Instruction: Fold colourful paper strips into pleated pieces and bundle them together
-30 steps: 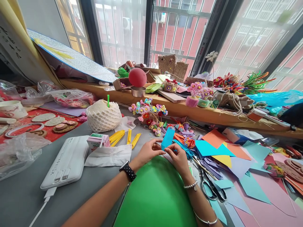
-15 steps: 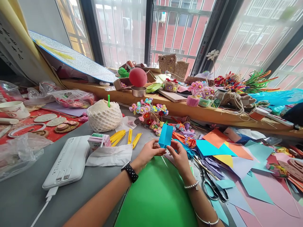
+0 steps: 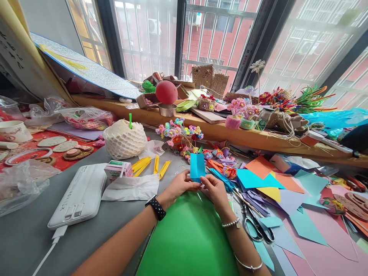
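Note:
Between my two hands a small piece of blue paper stands upright, with fold creases running along it. My left hand pinches its lower left edge, thumb in front. At the lower right corner my right hand grips it between thumb and fingers. Both hands are above the far end of a green board on the table. Folded yellow paper strips lie to the left of my left hand. To the right of my right hand are blue folded strips and scissors.
A white power bank with a cable, a pink drink carton and a netted coconut stand on the left. Coloured paper sheets cover the right. Crocheted flowers sit behind my hands, before a cluttered wooden ledge.
My right hand's fingers have closed in more at the paper's lower corner. The blue paper now stands straighter and faces me more squarely. The whole view has shifted slightly.

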Demonstrator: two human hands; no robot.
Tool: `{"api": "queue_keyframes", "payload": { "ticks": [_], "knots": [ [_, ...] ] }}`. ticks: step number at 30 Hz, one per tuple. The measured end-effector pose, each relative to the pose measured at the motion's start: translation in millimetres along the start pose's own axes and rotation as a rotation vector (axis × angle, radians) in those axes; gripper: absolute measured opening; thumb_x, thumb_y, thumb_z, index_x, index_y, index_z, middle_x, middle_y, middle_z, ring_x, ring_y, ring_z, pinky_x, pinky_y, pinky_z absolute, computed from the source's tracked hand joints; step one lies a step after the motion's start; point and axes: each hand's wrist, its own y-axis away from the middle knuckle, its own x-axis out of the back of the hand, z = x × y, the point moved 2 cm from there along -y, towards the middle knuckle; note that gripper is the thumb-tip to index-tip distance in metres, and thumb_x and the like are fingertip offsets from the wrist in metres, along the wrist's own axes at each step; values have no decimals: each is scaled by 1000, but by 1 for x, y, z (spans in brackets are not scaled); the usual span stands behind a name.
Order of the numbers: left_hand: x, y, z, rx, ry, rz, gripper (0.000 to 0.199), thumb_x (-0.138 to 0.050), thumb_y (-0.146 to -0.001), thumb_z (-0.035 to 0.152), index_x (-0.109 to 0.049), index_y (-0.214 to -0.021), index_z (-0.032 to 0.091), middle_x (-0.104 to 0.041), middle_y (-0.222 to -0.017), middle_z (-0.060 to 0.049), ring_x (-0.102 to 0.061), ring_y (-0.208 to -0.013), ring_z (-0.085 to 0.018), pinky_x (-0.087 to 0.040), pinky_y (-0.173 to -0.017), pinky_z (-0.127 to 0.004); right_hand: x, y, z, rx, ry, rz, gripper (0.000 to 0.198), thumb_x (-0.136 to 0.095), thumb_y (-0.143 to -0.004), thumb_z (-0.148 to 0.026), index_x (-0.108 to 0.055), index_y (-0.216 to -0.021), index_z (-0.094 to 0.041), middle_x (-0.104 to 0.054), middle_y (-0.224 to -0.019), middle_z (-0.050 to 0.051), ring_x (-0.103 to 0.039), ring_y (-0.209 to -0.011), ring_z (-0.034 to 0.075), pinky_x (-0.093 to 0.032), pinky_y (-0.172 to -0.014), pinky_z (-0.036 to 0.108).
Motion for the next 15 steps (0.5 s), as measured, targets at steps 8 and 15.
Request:
{"api": "queue_keyframes", "payload": {
  "ticks": [8, 15],
  "knots": [
    [0, 1, -2, 20, 11, 52, 42, -71, -51, 17, -50, -88, 13, -64, -72, -4, -61, -64, -15, -48, -62, -26, 0, 0, 0, 56, 57, 31, 26, -53, -69, -39, -55, -58, -15, -50, -62, 0, -45, -59, 12, -36, -54, 22],
    [2, -1, -3, 40, 31, 84, 44, -70, -52, 20, -50, -90, 13, -64, -70, -6, -61, -65, -17, -48, -63, -28, 1, 0, 2, 41, 84, 40, 28, -53, -67, -41, -53, -57, -15, -48, -57, -1, -43, -55, 11, -34, -52, 22]
  ]
}}
